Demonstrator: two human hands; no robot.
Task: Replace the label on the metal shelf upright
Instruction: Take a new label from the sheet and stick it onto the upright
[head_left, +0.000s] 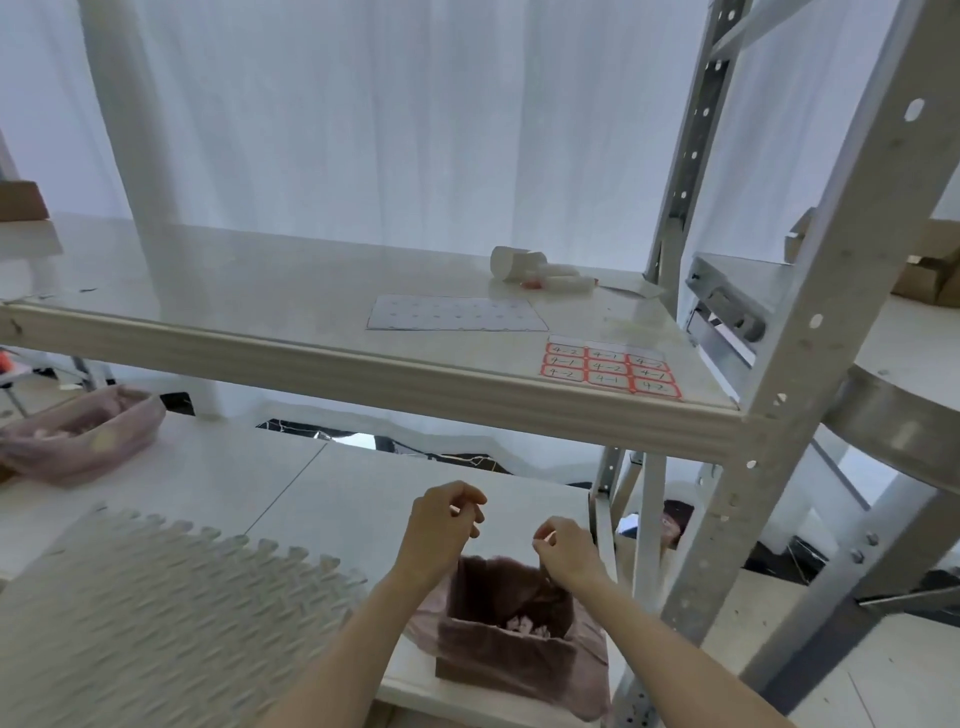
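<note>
Under the shelf (363, 358), a box (498, 654) lined with a pink bag (587, 649) stands just below both hands. The left hand (447, 525) and the right hand (563, 551) hover apart over it with curled fingers; whether they pinch something cannot be told. On the shelf, near the metal upright (831, 312), lies the label sheet (613, 371), written 4-1 and 4-2.

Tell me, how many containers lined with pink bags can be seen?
2. One pink-lined box sits just below the left hand and right hand; another pink-lined bin lies at the far left. Others may be hidden.
</note>
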